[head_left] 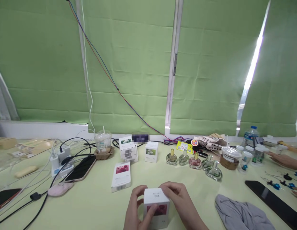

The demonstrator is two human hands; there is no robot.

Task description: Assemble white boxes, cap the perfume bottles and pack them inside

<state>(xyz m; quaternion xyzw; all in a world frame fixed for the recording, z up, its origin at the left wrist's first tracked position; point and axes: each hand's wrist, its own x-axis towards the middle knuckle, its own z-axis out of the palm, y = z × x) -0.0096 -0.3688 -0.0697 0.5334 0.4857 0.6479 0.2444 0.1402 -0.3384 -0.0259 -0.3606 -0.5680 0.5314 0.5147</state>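
Observation:
A white perfume box (160,220) with a pink flower picture stands near the table's front edge, its printed lid toward me. My left hand (139,209) is closed round its left side, the thumb lying over the picture. At the upper right corner, my right hand (178,198) pinches the lid's edge with thumb and fingers. Whatever is inside the box is hidden. Just beyond it lies another white box (121,180) with a pink picture. Farther back are stacked white boxes (128,151) and a single white box (152,153) with green pictures.
Several glass perfume bottles (195,162) stand right of centre. A grey cloth (241,214) and a black phone-like slab (275,201) lie at right, near a co-worker's hand (282,159). Cables, a power strip (61,167), a phone (81,169) and a plastic cup (102,142) occupy the left.

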